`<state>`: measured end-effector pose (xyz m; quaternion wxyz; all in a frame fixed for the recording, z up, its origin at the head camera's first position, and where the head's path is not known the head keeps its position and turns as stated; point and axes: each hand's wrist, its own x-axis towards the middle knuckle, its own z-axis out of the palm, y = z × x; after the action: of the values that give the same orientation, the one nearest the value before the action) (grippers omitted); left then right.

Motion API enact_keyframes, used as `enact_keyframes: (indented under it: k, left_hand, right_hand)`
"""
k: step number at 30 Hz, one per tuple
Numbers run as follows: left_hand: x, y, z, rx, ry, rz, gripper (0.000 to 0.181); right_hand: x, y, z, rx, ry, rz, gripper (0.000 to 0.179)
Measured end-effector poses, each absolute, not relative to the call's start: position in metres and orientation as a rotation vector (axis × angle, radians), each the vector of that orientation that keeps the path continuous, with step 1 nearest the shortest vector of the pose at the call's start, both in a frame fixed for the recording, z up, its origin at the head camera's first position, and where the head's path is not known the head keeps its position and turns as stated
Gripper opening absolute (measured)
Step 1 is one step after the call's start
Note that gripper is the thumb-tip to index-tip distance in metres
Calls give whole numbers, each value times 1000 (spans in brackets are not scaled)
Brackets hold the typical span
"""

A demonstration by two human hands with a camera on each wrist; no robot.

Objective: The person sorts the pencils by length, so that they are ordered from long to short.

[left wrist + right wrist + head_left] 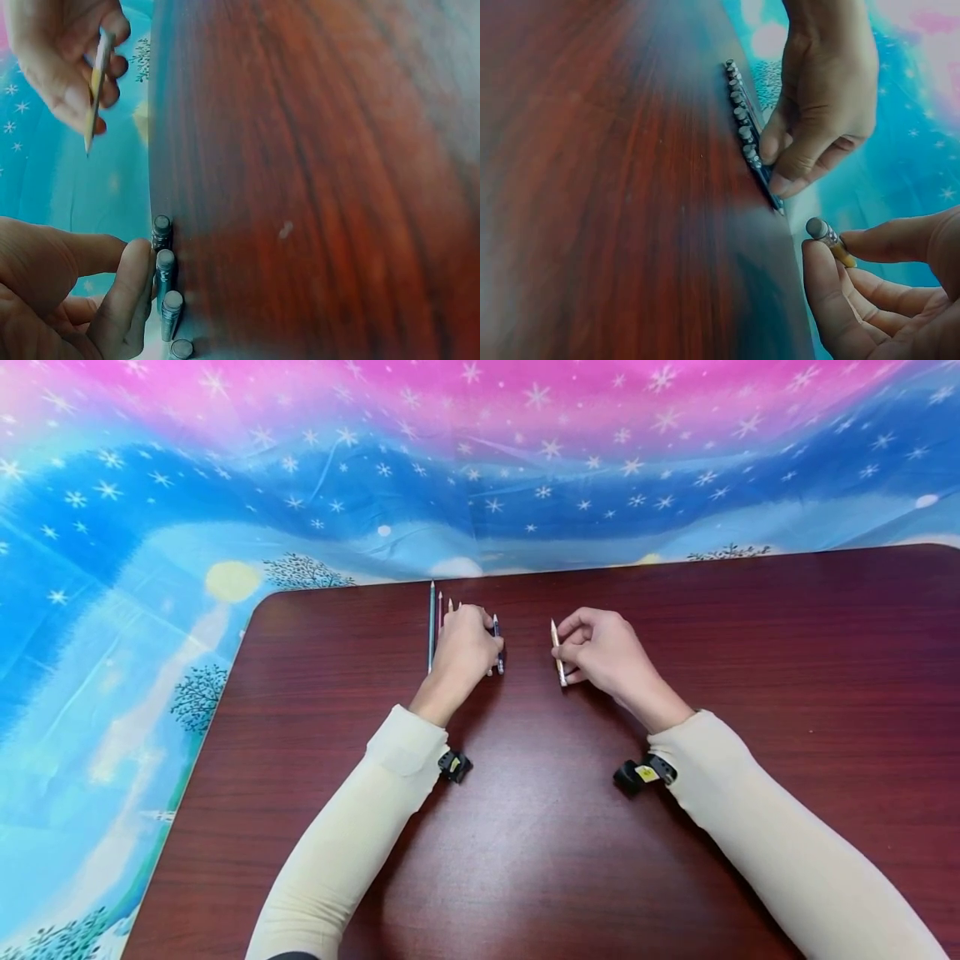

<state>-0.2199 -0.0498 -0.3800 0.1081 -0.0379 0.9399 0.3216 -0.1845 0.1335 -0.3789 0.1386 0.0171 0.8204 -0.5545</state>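
Note:
On the table lies a row of pencils side by side, among them a long teal pencil (431, 627) at its left end. My left hand (467, 643) covers the middle of the row. Its thumb and fingertips close on a dark pencil (498, 652) at the right end, with the grip itself partly hidden. Apart from the row, my right hand (603, 647) pinches a short yellow pencil (844, 255) between thumb and fingers. That pencil's sharp tip points away from me and its eraser end (817, 227) faces me. The left wrist view shows several eraser ends (172, 300) beside my left fingers.
The dark red-brown wooden table (525, 860) extends under both arms. A pink and blue snowflake-patterned cloth (480, 460) hangs behind its far edge and along its left side. Small black wrist cameras (454, 766) sit at both cuffs.

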Motion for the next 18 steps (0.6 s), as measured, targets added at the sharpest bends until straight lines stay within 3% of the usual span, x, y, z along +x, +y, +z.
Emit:
enact_keyframes:
  k: [18]
  left_hand:
    - [-221, -50, -380, -86, 2774, 920, 21]
  right_hand:
    - [-220, 87, -392, 186, 2322, -1662, 19]
